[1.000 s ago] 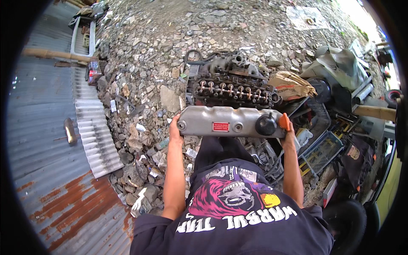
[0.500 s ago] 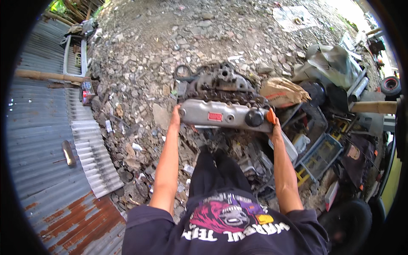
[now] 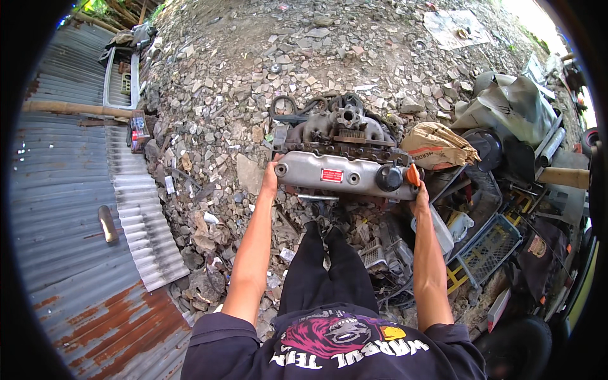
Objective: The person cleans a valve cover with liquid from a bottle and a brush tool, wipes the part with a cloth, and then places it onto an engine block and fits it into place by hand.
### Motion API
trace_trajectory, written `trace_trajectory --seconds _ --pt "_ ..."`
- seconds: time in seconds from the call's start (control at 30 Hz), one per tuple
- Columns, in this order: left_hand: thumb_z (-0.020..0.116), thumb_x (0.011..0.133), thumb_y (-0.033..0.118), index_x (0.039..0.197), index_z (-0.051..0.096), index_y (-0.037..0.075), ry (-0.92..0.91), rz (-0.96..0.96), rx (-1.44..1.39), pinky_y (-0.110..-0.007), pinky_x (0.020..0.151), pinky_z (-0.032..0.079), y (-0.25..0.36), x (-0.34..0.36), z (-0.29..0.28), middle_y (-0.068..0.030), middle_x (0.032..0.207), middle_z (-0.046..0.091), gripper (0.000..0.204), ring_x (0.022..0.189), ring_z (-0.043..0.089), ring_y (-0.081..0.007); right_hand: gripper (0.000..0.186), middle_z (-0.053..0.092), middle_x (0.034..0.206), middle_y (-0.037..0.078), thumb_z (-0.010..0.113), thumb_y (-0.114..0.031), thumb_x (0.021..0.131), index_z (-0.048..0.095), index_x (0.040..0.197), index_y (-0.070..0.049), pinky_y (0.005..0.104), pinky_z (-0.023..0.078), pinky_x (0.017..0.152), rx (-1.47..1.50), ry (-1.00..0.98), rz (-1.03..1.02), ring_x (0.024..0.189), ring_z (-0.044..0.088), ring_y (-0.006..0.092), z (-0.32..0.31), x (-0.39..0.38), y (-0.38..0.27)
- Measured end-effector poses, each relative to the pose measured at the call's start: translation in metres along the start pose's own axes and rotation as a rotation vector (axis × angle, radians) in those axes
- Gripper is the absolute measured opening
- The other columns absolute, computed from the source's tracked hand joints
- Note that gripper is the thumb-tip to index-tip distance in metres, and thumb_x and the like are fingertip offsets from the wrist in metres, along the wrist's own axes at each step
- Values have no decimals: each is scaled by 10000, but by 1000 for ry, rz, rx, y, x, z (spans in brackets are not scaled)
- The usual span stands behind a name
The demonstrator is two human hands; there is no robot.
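Observation:
A silver-grey engine valve cover (image 3: 347,187) spans the space between my hands, with a red label, a round black oil filler cap (image 3: 389,178) and a small orange piece (image 3: 413,175) at its right end. My left hand (image 3: 270,176) is closed round the left end. At the opposite end, my right hand (image 3: 420,199) grips the cover below the orange piece. Just beyond and partly under it stands a dirty engine (image 3: 315,130) with a manifold, its near side mostly hidden. I cannot tell whether the cover touches the engine.
Stony, rubble-strewn ground (image 3: 253,69) surrounds the engine. Corrugated metal sheets (image 3: 69,209) lie along the left. On the right are a crumpled brown paper sack (image 3: 437,143), a blue-grey mesh crate (image 3: 486,250), scrap parts and a black tyre (image 3: 519,345).
The whole scene sits slightly further right in the picture, and the engine's manifold shows more sharply. Both hands keep their hold on the valve cover, which stays close over the engine.

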State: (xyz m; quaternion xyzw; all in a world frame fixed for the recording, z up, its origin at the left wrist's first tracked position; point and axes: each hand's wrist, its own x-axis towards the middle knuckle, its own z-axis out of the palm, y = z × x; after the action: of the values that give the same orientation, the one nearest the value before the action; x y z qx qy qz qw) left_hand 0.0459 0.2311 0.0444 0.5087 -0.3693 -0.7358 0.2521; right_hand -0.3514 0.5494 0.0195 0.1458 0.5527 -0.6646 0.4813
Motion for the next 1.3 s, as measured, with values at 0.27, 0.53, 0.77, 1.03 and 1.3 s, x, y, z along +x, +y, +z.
trace_trajectory --seconds 0.27,0.53,0.77,1.03,1.3 --pt "546 972 418 1352 535 -16 132 166 240 -313 1080 343 -5 0 8 -115 1357 559 577 1250 498 -188 379 649 1123 77 482 -355 983 600 1212 -78 361 475 921 -56 61 -72 997 624 197 6 32 0" --pt "626 890 564 1382 495 -12 169 78 517 -357 1058 375 -1 -20 16 -208 1364 536 768 1246 516 -288 483 600 1089 47 392 -392 1044 574 1283 -13 281 412 881 -499 185 -335 974 534 161 10 25 35" --pt "648 835 539 1432 429 -16 272 -34 404 -372 1068 363 -16 -3 0 -231 1403 496 844 1272 499 -314 450 571 846 3 476 -400 1012 668 1143 -15 265 413 712 -377 413 -157 749 490 118 32 27 26" --pt "296 989 644 1461 413 39 185 -93 -148 -378 1120 292 -18 -7 -2 -118 1417 509 775 1306 458 -229 382 560 841 2 508 -341 973 688 1100 -29 301 442 646 -328 391 -139 709 506 123 45 20 9" --pt "233 1031 573 1395 506 102 159 16 -21 -389 1117 290 -16 -15 -13 -55 1363 564 656 1271 484 -206 344 660 1119 56 515 -262 1010 637 1261 -62 323 507 817 -328 256 -100 964 618 157 44 19 5"
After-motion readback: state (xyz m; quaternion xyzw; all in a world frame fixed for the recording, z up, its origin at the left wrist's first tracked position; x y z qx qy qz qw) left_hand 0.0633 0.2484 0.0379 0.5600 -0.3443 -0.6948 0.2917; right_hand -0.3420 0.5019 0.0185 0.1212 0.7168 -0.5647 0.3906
